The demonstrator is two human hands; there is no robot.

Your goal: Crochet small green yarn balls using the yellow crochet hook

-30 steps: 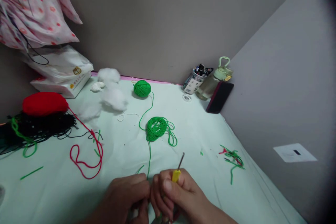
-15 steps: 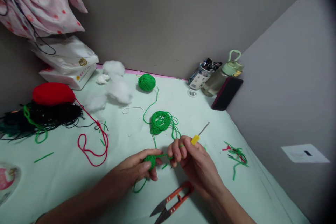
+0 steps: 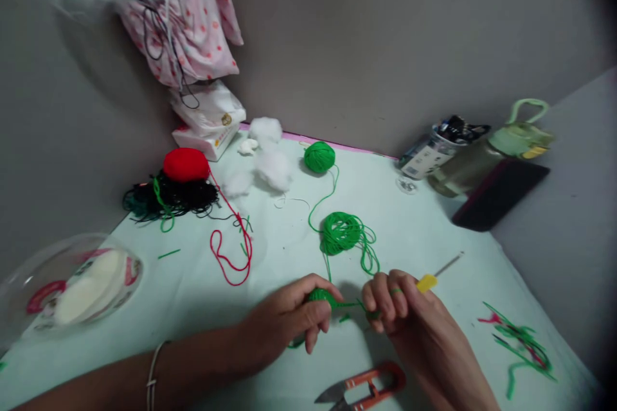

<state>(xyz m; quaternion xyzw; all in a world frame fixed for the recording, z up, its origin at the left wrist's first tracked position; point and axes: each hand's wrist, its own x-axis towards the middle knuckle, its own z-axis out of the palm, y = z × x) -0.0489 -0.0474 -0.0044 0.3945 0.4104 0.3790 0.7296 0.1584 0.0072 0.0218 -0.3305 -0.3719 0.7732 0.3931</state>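
Observation:
My left hand is closed around a small green crochet piece, which shows between thumb and fingers. From it, green yarn stretches across to my right hand. That hand is curled shut on a crochet hook with a yellow handle, its metal shaft sticking out up and to the right. The fingers also grip the end of the taut yarn. Behind the hands lies a loose coil of green yarn, joined by a strand to a green ball. Orange thread snips lie below the hands.
At left are a red yarn ball, black yarn, a clear plastic container and white stuffing. Right of my hands lie yarn scraps. A phone leans on a bottle beside a pen cup.
The view has swung left, so everything appears further right and more of the plastic container shows. Both hands keep their holds, with the yarn still stretched between them.

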